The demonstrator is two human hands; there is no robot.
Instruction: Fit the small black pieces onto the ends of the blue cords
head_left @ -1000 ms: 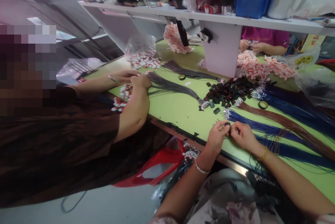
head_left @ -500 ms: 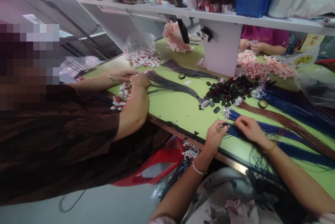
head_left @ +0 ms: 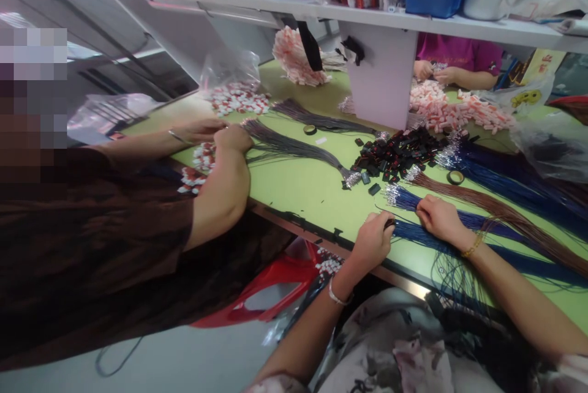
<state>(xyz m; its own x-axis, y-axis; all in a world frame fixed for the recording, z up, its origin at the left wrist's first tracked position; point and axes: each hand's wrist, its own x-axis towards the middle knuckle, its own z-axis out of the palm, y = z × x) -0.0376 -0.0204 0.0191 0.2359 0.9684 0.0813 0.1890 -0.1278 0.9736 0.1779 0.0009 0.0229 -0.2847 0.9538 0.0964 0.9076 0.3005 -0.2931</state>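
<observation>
My left hand [head_left: 374,239] is closed at the table's front edge around a small black connector [head_left: 389,222], mostly hidden by the fingers. Dark blue wires [head_left: 413,231] run right from that hand, and some loose ends hang over the edge toward my lap. My right hand [head_left: 440,220] lies across a bundle of blue wires [head_left: 407,198], fingers pinched together on it; the exact wire between them is hard to see. Silver terminals [head_left: 392,194] tip this bundle at its left end. Just behind, black connectors [head_left: 395,154] lie in a loose heap.
Brown wires [head_left: 482,203] and a tape roll [head_left: 456,177] lie beyond my right hand. Grey wires [head_left: 298,145] stretch toward a co-worker's arm [head_left: 225,185] at left. A shelf [head_left: 275,8] spans the back. A red stool [head_left: 275,280] stands below the table.
My right hand has come down onto the blue bundle with its fingers closed. My left hand has turned, hiding more of the connector. The view has shifted slightly.
</observation>
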